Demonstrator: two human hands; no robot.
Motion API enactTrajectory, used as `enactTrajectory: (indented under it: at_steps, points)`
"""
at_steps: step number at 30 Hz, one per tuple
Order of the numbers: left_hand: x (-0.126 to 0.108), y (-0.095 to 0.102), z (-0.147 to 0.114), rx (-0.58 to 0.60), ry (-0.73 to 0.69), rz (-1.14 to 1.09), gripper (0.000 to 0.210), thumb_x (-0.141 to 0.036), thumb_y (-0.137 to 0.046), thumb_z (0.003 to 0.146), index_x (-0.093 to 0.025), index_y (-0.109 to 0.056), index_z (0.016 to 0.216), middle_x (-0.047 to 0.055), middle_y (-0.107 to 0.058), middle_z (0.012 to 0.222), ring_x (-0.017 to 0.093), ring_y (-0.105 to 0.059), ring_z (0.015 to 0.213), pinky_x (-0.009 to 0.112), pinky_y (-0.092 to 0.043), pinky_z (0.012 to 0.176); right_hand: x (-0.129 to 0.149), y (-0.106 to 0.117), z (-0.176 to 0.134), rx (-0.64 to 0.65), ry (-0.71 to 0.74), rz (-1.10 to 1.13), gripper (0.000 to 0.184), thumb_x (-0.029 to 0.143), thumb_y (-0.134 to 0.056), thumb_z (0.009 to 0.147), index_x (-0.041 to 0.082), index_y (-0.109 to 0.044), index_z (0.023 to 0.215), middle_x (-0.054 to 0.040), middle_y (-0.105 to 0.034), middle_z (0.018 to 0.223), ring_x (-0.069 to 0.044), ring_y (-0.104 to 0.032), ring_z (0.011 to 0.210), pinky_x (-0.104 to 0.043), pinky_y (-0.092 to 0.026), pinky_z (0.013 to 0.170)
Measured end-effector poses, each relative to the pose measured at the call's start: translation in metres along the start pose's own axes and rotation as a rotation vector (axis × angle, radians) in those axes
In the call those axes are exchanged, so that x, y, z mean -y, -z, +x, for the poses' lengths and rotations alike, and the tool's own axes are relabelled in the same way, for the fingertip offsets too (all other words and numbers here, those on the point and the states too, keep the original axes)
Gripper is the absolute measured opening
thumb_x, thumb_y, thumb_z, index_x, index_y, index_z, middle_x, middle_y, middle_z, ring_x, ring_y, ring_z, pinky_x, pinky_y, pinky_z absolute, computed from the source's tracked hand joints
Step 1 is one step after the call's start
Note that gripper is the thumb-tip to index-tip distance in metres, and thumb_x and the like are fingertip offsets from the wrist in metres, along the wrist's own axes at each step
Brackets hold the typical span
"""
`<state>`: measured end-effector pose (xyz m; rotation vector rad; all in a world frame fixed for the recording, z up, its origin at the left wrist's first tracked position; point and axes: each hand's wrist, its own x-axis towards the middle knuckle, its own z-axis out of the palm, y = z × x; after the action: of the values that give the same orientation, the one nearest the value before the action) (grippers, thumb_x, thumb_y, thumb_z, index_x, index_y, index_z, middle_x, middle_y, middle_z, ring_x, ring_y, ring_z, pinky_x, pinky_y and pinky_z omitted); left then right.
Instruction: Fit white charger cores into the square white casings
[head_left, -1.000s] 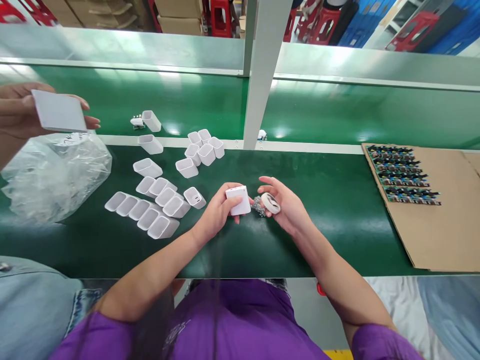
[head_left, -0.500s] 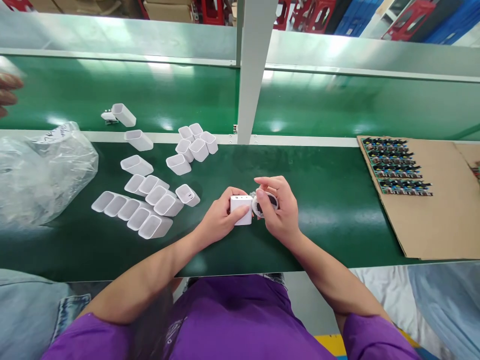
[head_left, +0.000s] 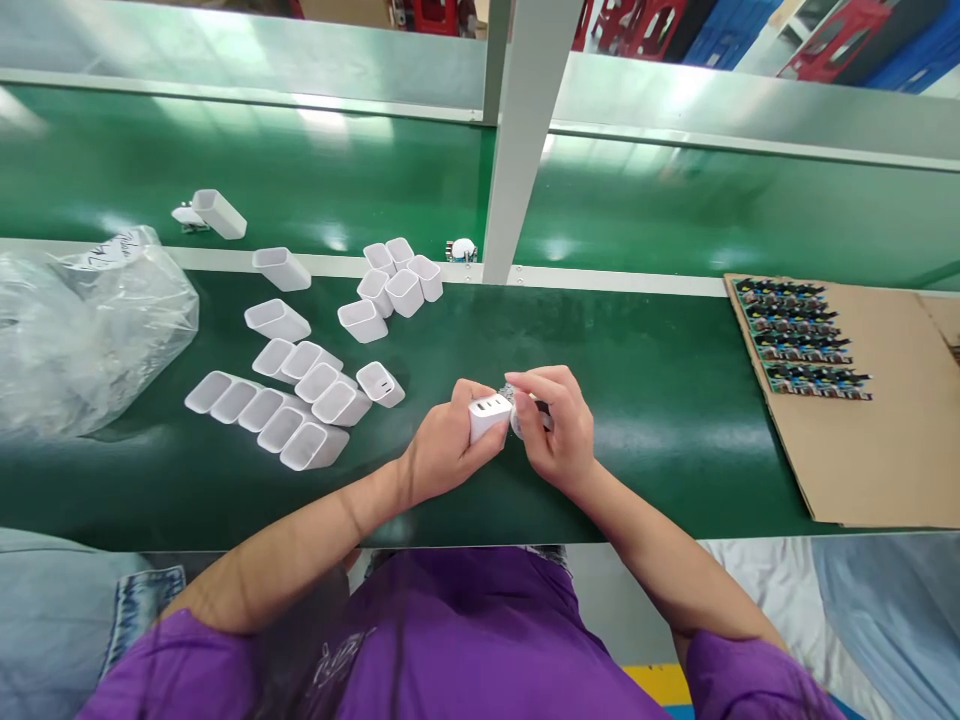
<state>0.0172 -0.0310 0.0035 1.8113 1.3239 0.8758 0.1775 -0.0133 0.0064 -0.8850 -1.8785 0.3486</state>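
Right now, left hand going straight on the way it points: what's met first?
Likely the white round piece in the right hand, close beside the left hand; depth is unclear.

Illumination is bright, apparently from overhead, producing white glare on the glossy bright-green rear surface (head_left: 300,170) and silver metal rail (head_left: 247,60), with softer sheen on the dark-green desk (head_left: 652,420). Dark, blurred streaks cross the purple fabric shirt (head_left: 465,640). Wide-angle distortion stretches the edges; the white rectangular plastic housing (head_left: 489,420) shows discernible slots.

2 hands (head_left: 442,455), 20 white casings (head_left: 489,418), 1 plastic bag (head_left: 97,345).
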Motion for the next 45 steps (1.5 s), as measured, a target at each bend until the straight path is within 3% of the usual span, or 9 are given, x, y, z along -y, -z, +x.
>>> enactTrajectory:
  at_steps: [4,8,12,15,19,24,30,35,45]
  points:
    - [0.008,-0.005,-0.003,-0.151,-0.18,0.129,0.022,-0.037,-0.052,0.086,-0.021,-0.045,0.1,-0.001,-0.066,0.075,0.013,-0.061,0.054,0.024,-0.043,0.048,0.001,-0.001,-0.002,-0.03,0.069,0.01,0.029,0.012,-0.047,0.095,0.027,-0.057,0.117,-0.0033,-0.059,0.094,-0.013,-0.061,0.075,-0.023,-0.053,0.061]
    - [0.016,-0.005,-0.001,-0.236,-0.317,0.133,0.033,-0.036,-0.059,0.086,-0.021,-0.045,0.112,0.004,-0.07,0.089,0.015,-0.067,0.067,0.025,-0.051,0.059,0.001,0.004,0.004,-0.048,-0.151,0.256,0.02,0.021,-0.045,0.098,0.025,-0.056,0.114,-0.0031,-0.058,0.091,-0.013,-0.061,0.074,-0.025,-0.053,0.059]
    - [0.016,-0.001,0.001,-0.217,-0.3,0.15,0.035,-0.032,-0.061,0.085,-0.02,-0.046,0.114,0.008,-0.071,0.101,0.017,-0.07,0.084,0.028,-0.055,0.07,-0.003,0.01,0.009,-0.029,-0.441,0.446,0.018,0.033,-0.049,0.097,0.024,-0.057,0.111,-0.0018,-0.056,0.092,-0.008,-0.052,0.054,-0.021,-0.045,0.045]
    - [0.01,0.003,0.002,-0.225,-0.272,0.1,0.034,-0.027,-0.063,0.082,-0.021,-0.045,0.111,0.006,-0.072,0.103,0.016,-0.07,0.081,0.027,-0.054,0.068,-0.005,0.012,0.012,0.002,-0.537,0.553,0.016,0.034,-0.053,0.095,0.023,-0.06,0.104,0.0007,-0.056,0.082,-0.006,-0.046,0.048,-0.02,-0.039,0.041]
    - [0.004,0.008,0.005,-0.155,-0.083,-0.108,0.028,-0.021,-0.059,0.081,-0.021,-0.045,0.106,0.006,-0.073,0.102,0.015,-0.069,0.077,0.026,-0.053,0.065,-0.004,0.012,0.014,0.074,-0.609,0.542,0.018,0.035,-0.054,0.094,0.02,-0.063,0.097,0.003,-0.055,0.067,-0.006,-0.041,0.045,-0.018,-0.033,0.04]
    - [0.005,0.012,0.007,-0.148,-0.032,-0.188,0.026,-0.022,-0.056,0.081,-0.021,-0.045,0.104,0.007,-0.07,0.103,0.016,-0.067,0.081,0.028,-0.052,0.067,-0.002,0.008,0.012,0.218,-0.573,0.478,0.022,0.039,-0.054,0.095,0.019,-0.064,0.098,0.002,-0.059,0.07,-0.006,-0.043,0.043,-0.018,-0.031,0.038]
    - [0.004,0.014,0.008,-0.297,-0.319,0.019,0.03,-0.02,-0.06,0.081,-0.022,-0.046,0.108,0.007,-0.066,0.107,0.019,-0.064,0.095,0.034,-0.053,0.078,-0.003,0.002,0.006,0.307,-0.481,0.439,0.023,0.037,-0.057,0.093,0.02,-0.063,0.107,-0.0001,-0.063,0.081,-0.007,-0.057,0.054,-0.018,-0.044,0.048]
    - [0.002,0.016,0.011,-0.351,-0.451,0.154,0.033,-0.013,-0.06,0.08,-0.023,-0.045,0.108,0.007,-0.064,0.103,0.02,-0.063,0.095,0.035,-0.053,0.079,-0.002,0.002,0.006,0.303,-0.448,0.447,0.022,0.035,-0.058,0.093,0.02,-0.062,0.108,-0.0017,-0.067,0.088,-0.009,-0.062,0.062,-0.021,-0.05,0.057]
    - [0.003,0.016,0.01,-0.347,-0.412,0.195,0.032,-0.017,-0.06,0.08,-0.023,-0.046,0.108,0.006,-0.065,0.104,0.02,-0.061,0.095,0.036,-0.051,0.079,0.0,0.004,0.008,0.301,-0.474,0.515,0.022,0.036,-0.057,0.094,0.018,-0.062,0.106,-0.0016,-0.067,0.085,-0.007,-0.058,0.054,-0.019,-0.044,0.05]
